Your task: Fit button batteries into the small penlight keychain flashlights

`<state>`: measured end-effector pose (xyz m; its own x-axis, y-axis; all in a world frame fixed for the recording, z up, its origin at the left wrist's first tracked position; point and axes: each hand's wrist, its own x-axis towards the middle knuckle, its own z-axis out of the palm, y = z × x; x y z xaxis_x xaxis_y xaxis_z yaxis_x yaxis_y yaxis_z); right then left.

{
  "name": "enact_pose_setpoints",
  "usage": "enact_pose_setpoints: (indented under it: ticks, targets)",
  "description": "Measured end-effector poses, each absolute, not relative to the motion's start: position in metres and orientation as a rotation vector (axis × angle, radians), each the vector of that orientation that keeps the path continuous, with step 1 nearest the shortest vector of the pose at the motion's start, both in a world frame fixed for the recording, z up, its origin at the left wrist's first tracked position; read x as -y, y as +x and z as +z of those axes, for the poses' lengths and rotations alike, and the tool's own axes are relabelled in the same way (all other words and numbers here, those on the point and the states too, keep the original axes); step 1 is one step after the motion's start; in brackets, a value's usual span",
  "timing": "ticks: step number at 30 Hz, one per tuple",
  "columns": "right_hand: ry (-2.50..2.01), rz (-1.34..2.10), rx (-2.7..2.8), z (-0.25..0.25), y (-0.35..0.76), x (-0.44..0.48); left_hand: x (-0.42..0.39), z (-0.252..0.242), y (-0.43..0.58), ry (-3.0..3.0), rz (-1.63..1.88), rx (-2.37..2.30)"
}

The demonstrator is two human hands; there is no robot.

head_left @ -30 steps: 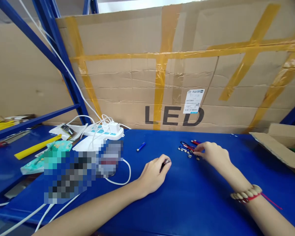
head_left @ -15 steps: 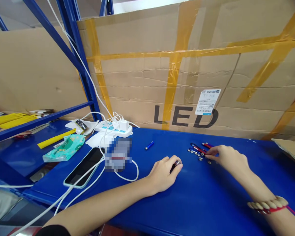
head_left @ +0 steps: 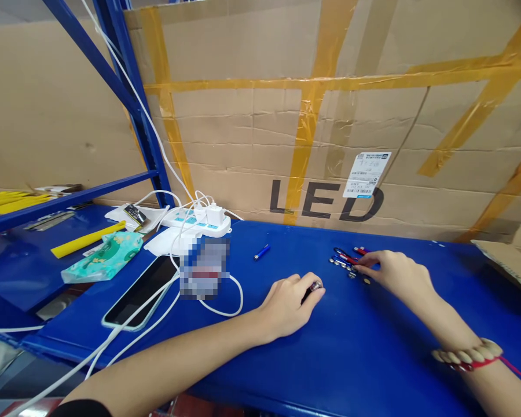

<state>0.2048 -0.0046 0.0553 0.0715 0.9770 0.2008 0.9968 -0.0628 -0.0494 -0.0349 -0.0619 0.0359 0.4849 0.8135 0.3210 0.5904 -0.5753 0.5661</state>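
My left hand (head_left: 290, 303) rests on the blue table (head_left: 338, 359), fingers curled round a small dark cylinder with a silver tip (head_left: 315, 286). My right hand (head_left: 397, 272) lies further right, fingertips pinched at a small pile of little silver parts (head_left: 342, 264) mixed with red and blue pen-like sticks (head_left: 361, 251). What the right fingertips hold is too small to name. A beaded bracelet (head_left: 468, 354) sits on my right wrist.
A small blue stick (head_left: 261, 252) lies alone behind my left hand. At left are a phone (head_left: 139, 291) on white cables, a power strip (head_left: 197, 220), a tissue pack (head_left: 103, 261) and a yellow bar (head_left: 87, 239). A taped cardboard box marked LED (head_left: 330, 116) stands behind; an open carton (head_left: 510, 260) at far right.
The view has shifted slightly; both hands stay almost where they were. The right fingertips have edged closer into the pile of small parts.
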Motion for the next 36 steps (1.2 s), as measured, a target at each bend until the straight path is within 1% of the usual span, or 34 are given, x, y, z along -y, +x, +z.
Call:
enact_pose_setpoints:
  ticks: [9,17,22,24,26,28,33,36]
  targets:
    - [-2.172,-0.133,2.025,0.058,0.204,0.005,0.061,0.033,-0.034,2.42,0.775,-1.141]
    - [-2.153,-0.179,1.973,0.057,0.208,0.006,0.06,0.033,-0.035,2.481,0.74,-1.105]
    - [-2.055,-0.157,1.909,0.061,0.2,0.01,0.061,0.034,-0.034,2.5,0.726,-1.094]
    - [-1.89,-0.003,1.92,0.061,0.189,0.014,0.061,0.034,-0.033,2.5,0.724,-1.096]
    - [-1.612,0.273,1.929,0.06,0.177,0.019,0.06,0.034,-0.033,2.494,0.726,-1.106]
    - [-1.427,0.469,1.916,0.06,0.166,0.024,0.059,0.035,-0.033,2.482,0.731,-1.123]
    - [-1.344,0.777,1.929,0.068,0.154,0.034,0.056,0.035,-0.034,2.455,0.744,-1.151]
    - [-1.324,0.902,1.954,0.072,0.153,0.037,0.056,0.033,-0.034,2.467,0.746,-1.138]
